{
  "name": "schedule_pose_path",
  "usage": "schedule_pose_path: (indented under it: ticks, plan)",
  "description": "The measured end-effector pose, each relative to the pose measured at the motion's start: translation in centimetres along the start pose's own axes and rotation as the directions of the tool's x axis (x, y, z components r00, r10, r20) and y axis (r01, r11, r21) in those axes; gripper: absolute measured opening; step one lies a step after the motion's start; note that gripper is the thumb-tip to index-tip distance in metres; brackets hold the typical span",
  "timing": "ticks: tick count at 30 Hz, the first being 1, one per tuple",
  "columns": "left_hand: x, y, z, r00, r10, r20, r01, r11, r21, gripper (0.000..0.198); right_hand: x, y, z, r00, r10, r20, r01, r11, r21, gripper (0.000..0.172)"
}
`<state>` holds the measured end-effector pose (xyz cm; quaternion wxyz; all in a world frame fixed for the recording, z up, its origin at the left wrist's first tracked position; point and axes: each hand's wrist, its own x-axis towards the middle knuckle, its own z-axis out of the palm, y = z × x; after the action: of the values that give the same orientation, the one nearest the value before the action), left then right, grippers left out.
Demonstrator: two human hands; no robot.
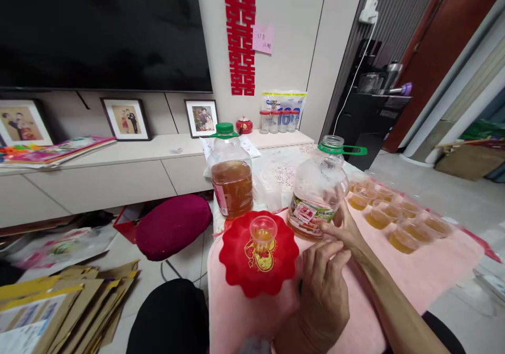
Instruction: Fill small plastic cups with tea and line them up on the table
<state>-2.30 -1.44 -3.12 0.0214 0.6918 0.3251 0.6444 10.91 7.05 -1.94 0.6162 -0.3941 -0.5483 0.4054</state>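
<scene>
Bottle-handling step, seemingly: right hand (346, 230) part-curled around uncapped bottle (317, 188), right of 1 cup (262, 229) on red dish (235, 254); left hand (325, 285) loosely curled, contents unclear; next move calls for steady grip.

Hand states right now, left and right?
Left hand: fingers curled, dark item at its edge; can't tell if held.
Right hand: holding the uncapped plastic jug low on its side.
</scene>
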Motion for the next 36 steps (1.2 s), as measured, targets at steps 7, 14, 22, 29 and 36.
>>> schedule_pose_path:
  ticks: [7,14,22,29,36]
  plan:
    - [0.1,0.2,-1.6,0.997,0.037,0.074,-0.048,0.987,0.153,0.040,-3.9,3.2,-4.5,0.961,0.051,-0.271,-0.025,0.995,0.097,0.082]
    - [1.2,-2.2,-7.5,0.980,-0.200,0.017,0.173,0.884,0.434,0.049,-5.2,2.9,-6.1,0.968,0.095,-0.233,-0.077,0.993,0.085,0.052]
    - [4.2,-7.1,-10.1,0.729,-0.682,0.050,0.593,0.667,0.450,0.117,-5.7,2.6,-4.0,0.984,0.158,-0.080,-0.163,0.985,-0.054,0.040]
    - [5.7,-8.2,-9.2,0.563,-0.815,0.137,0.738,0.570,0.362,0.130,-5.6,2.5,-3.6,0.984,0.176,-0.015,-0.176,0.980,-0.095,0.031]
    - [5.1,-9.6,-9.2,0.505,-0.850,0.153,0.807,0.527,0.267,0.112,-5.8,2.2,-3.7,0.979,0.201,0.025,-0.199,0.978,-0.068,0.027]
